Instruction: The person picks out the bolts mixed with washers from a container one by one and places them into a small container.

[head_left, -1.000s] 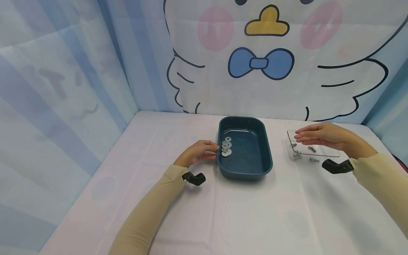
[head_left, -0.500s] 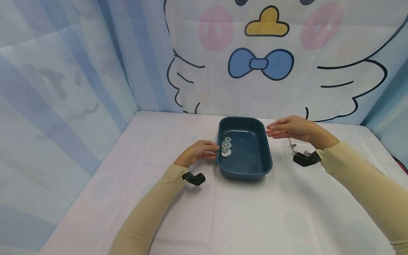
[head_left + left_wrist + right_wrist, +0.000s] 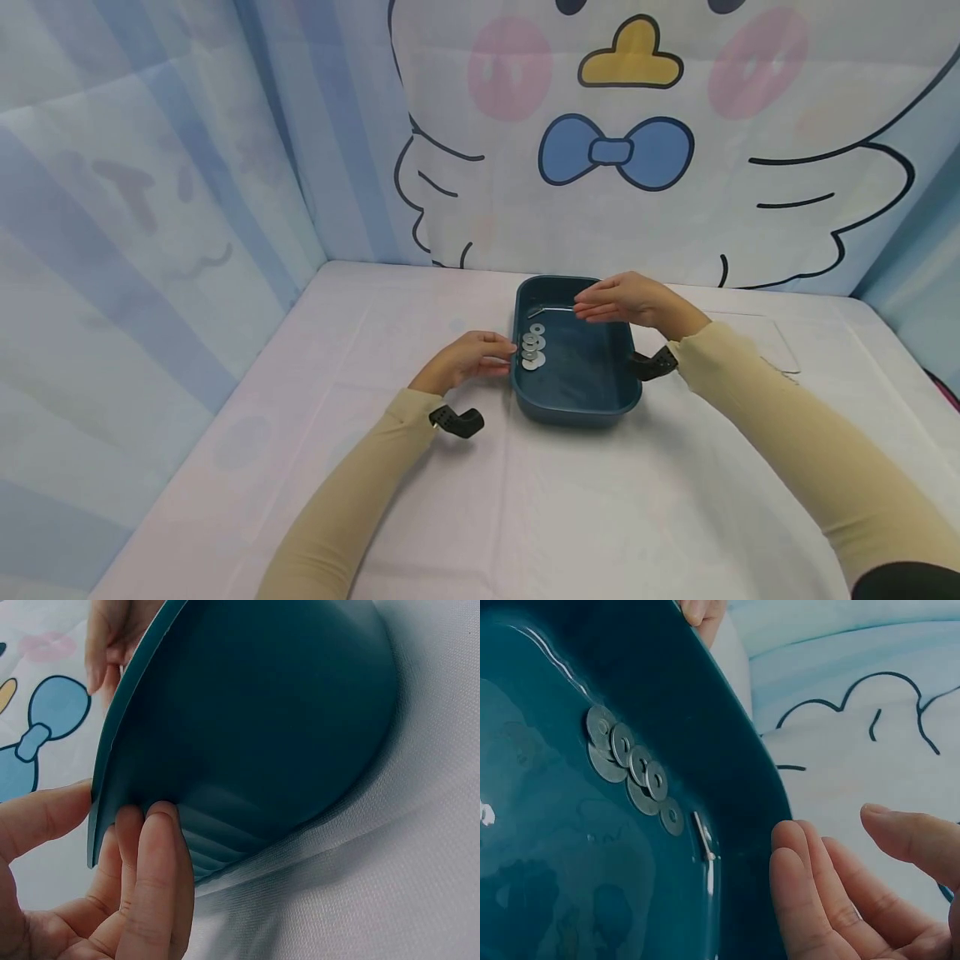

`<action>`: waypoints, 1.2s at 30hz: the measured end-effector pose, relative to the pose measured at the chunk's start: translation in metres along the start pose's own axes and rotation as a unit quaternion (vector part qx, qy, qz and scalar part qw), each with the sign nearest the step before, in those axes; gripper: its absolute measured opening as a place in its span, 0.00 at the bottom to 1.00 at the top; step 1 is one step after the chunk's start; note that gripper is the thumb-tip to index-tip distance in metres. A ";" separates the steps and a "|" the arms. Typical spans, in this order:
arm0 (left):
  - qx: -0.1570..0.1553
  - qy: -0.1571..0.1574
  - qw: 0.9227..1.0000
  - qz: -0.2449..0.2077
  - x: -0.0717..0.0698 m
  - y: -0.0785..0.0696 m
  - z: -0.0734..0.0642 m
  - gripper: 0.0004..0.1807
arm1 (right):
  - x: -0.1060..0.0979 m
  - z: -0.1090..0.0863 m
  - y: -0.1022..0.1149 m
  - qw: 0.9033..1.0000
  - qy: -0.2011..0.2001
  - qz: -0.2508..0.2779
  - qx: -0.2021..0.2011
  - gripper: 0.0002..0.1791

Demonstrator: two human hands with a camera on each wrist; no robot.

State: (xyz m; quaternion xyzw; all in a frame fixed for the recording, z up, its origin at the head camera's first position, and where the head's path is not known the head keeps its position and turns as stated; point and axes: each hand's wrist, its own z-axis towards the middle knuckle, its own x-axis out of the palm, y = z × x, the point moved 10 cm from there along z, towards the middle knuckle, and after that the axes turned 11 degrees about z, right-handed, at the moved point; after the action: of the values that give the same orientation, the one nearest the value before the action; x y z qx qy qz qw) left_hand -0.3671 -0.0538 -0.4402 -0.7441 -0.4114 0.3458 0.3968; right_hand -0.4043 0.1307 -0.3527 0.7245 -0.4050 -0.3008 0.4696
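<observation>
A deep teal plastic tray (image 3: 577, 414) stands on the table. Flat metal washers (image 3: 529, 353) lie overlapping along its left inside, and a short thin metal pin (image 3: 703, 836) lies beyond them. My left hand (image 3: 474, 357) pinches the tray's left rim, its thumb on the edge and its fingers against the outer wall in the left wrist view. Over the tray's far right part hovers my right hand (image 3: 626, 300), fingers extended together. In the right wrist view the thumb stands apart from those fingers, with nothing held between them.
To the right of the tray, the edge of a clear plastic box (image 3: 797, 367) shows past my right sleeve (image 3: 780, 417), which hides most of it. A printed cloth backdrop (image 3: 615, 225) rises behind the table's (image 3: 420, 500) far edge.
My right hand has moved left from above the clear box, across the tray's right rim, to over the tray. The left hand keeps its hold on the rim, and the washers have not shifted.
</observation>
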 end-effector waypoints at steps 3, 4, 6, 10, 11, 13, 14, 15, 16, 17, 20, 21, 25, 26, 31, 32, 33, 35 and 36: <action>0.009 0.009 1.000 -0.003 0.000 -0.002 -0.002 0.14 | 0.003 0.010 -0.004 1.000 -0.014 0.008 0.011 0.27; 0.011 0.011 1.000 -0.003 0.000 -0.002 -0.002 0.14 | 0.004 0.014 -0.005 1.000 -0.017 0.012 0.014 0.27; 0.011 0.012 1.000 -0.004 0.000 -0.002 -0.003 0.14 | 0.006 0.020 -0.008 1.000 -0.018 0.015 0.016 0.27; 0.001 0.004 1.000 0.000 0.000 -0.001 -0.002 0.15 | 0.008 0.034 -0.014 0.999 -0.030 0.027 0.026 0.26; -0.003 0.003 1.000 -0.001 0.000 0.000 -0.002 0.16 | 0.008 0.038 -0.016 0.999 -0.035 0.030 0.028 0.26; -0.008 0.001 1.000 -0.002 0.000 0.001 -0.001 0.16 | 0.009 0.045 -0.019 0.998 -0.045 0.043 0.034 0.25; -0.010 0.002 1.000 -0.004 0.000 0.001 -0.001 0.17 | 0.009 0.048 -0.021 0.997 -0.050 0.050 0.037 0.25; -0.010 0.003 1.000 -0.004 0.000 0.001 -0.001 0.17 | 0.009 0.051 -0.022 0.996 -0.054 0.054 0.040 0.25; -0.011 0.004 1.000 -0.005 0.000 0.001 -0.001 0.17 | 0.009 0.054 -0.024 0.996 -0.058 0.057 0.042 0.25; -0.011 0.006 1.000 -0.007 0.000 0.001 -0.001 0.17 | 0.009 0.057 -0.026 0.995 -0.062 0.062 0.046 0.25; -0.007 0.008 1.000 -0.007 0.000 0.001 -0.001 0.16 | 0.009 0.064 -0.030 0.993 -0.072 0.073 0.062 0.25; -0.006 0.006 1.000 -0.006 0.000 0.001 -0.001 0.16 | 0.009 0.066 -0.031 0.992 -0.075 0.074 0.068 0.25; -0.001 0.003 1.000 -0.006 -0.001 0.000 0.000 0.16 | 0.007 0.075 -0.037 0.989 -0.092 0.076 0.086 0.24; -0.001 0.003 1.000 -0.006 -0.001 0.000 -0.001 0.16 | 0.007 0.076 -0.038 0.989 -0.094 0.073 0.086 0.24; 0.005 0.003 1.000 -0.007 0.000 -0.001 -0.001 0.16 | 0.006 0.084 -0.043 0.988 -0.106 0.065 0.092 0.24; 0.006 0.003 1.000 -0.006 0.000 -0.001 -0.001 0.16 | 0.006 0.085 -0.045 0.988 -0.109 0.063 0.094 0.24; 0.007 0.003 1.000 -0.006 0.000 -0.001 -0.001 0.16 | 0.006 0.086 -0.046 0.987 -0.109 0.065 0.096 0.24; 0.007 0.003 1.000 -0.005 0.000 -0.001 -0.001 0.16 | 0.007 0.087 -0.048 0.986 -0.110 0.070 0.100 0.24; 0.007 0.004 1.000 -0.005 0.000 -0.001 -0.001 0.16 | 0.006 0.088 -0.049 0.985 -0.113 0.074 0.103 0.24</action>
State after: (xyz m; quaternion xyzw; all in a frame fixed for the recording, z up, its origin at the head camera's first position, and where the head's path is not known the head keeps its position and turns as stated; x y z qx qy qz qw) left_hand -0.3664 -0.0538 -0.4391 -0.7407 -0.4115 0.3434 0.4051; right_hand -0.4579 0.0980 -0.4312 0.6986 -0.5367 -0.3016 0.3645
